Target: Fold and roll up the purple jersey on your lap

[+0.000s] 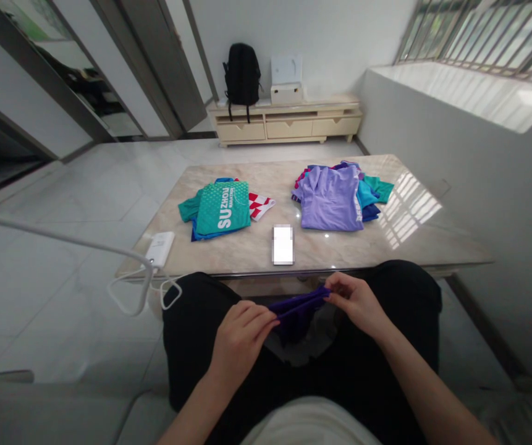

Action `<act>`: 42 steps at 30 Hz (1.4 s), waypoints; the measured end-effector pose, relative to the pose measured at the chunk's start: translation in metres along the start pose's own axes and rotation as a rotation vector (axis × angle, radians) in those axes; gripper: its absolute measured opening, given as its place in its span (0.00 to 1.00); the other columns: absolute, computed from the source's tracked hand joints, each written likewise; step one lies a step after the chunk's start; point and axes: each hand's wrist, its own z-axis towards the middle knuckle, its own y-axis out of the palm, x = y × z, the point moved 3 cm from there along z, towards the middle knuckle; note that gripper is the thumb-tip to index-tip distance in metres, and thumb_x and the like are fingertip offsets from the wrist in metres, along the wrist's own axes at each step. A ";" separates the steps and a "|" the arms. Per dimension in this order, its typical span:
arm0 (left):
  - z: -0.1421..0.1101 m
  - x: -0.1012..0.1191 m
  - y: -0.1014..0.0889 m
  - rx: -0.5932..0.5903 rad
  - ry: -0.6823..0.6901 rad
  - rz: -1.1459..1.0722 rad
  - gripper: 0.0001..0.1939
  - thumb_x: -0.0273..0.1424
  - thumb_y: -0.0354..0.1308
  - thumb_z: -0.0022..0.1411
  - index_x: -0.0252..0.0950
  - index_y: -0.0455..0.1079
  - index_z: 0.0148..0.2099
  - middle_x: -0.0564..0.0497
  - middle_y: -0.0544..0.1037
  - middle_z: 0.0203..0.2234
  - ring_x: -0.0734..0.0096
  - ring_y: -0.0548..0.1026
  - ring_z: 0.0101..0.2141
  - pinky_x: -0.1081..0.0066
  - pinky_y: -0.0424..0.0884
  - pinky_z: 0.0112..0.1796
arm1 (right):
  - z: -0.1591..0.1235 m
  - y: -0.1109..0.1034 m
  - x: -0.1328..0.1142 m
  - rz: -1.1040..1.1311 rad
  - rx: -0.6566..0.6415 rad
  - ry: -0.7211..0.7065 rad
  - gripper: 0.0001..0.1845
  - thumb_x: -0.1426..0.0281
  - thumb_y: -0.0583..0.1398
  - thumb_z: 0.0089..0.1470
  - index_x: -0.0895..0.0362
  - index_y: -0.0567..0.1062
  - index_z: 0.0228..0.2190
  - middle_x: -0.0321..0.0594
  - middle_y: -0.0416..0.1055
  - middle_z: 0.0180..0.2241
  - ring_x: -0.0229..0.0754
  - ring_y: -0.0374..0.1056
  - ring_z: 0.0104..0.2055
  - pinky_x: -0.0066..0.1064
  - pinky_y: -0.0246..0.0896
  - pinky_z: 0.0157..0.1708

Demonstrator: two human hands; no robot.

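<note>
A dark purple garment (297,309) is stretched between my two hands over my lap, below the front edge of the marble table (247,250). My left hand (241,337) pinches its left end, my right hand (357,301) pinches its right end. The rest of the cloth hangs down between my knees. On the table, a folded teal shirt (223,207) tops a small stack at the left. A looser pile with a lilac shirt (333,199) on top lies at the right.
A white phone-sized object (283,245) lies at the table's front middle. A white power bank (159,248) with a cable sits at the front left corner. A low cabinet (288,123) with a black backpack (242,74) stands against the far wall.
</note>
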 end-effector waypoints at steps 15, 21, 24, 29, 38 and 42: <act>-0.003 0.005 0.011 0.095 -0.179 -0.204 0.04 0.25 0.63 0.68 0.39 0.73 0.41 0.50 0.83 0.41 0.69 0.82 0.42 0.69 0.78 0.47 | -0.014 0.022 -0.007 -0.072 0.243 -0.158 0.06 0.63 0.60 0.64 0.53 0.72 0.39 0.41 0.74 0.35 0.44 0.72 0.38 0.35 0.70 0.42; 0.002 0.016 0.012 0.158 -0.193 -0.301 0.07 0.21 0.65 0.65 0.38 0.71 0.39 0.53 0.79 0.35 0.73 0.79 0.36 0.76 0.75 0.41 | -0.015 0.031 0.005 -0.082 0.468 -0.283 0.06 0.64 0.59 0.66 0.53 0.71 0.42 0.41 0.75 0.39 0.45 0.74 0.42 0.37 0.70 0.44; 0.005 0.024 0.009 0.171 -0.139 -0.355 0.09 0.21 0.67 0.64 0.38 0.73 0.43 0.53 0.79 0.35 0.74 0.79 0.37 0.77 0.75 0.42 | -0.018 0.036 0.007 -0.061 0.558 -0.433 0.04 0.68 0.56 0.68 0.52 0.69 0.44 0.39 0.75 0.38 0.42 0.74 0.40 0.34 0.70 0.42; 0.007 0.028 0.000 0.195 -0.108 -0.384 0.11 0.21 0.66 0.65 0.38 0.75 0.48 0.52 0.79 0.37 0.75 0.79 0.38 0.79 0.75 0.42 | -0.023 0.031 0.002 -0.129 0.630 -0.765 0.10 0.74 0.55 0.66 0.51 0.68 0.47 0.39 0.74 0.34 0.41 0.74 0.32 0.33 0.71 0.32; 0.003 0.009 0.007 0.216 -0.352 -0.356 0.04 0.29 0.64 0.69 0.40 0.78 0.45 0.51 0.82 0.40 0.71 0.81 0.42 0.75 0.74 0.46 | -0.029 0.020 -0.046 -0.369 0.376 -0.968 0.18 0.81 0.57 0.58 0.52 0.69 0.48 0.40 0.78 0.36 0.39 0.78 0.34 0.29 0.74 0.33; 0.001 0.000 0.013 0.168 -0.469 -0.413 0.05 0.31 0.60 0.72 0.39 0.77 0.41 0.53 0.83 0.36 0.71 0.82 0.39 0.76 0.75 0.43 | -0.034 0.023 -0.056 -0.407 0.305 -0.957 0.19 0.83 0.58 0.58 0.53 0.69 0.48 0.43 0.80 0.39 0.39 0.80 0.39 0.28 0.75 0.39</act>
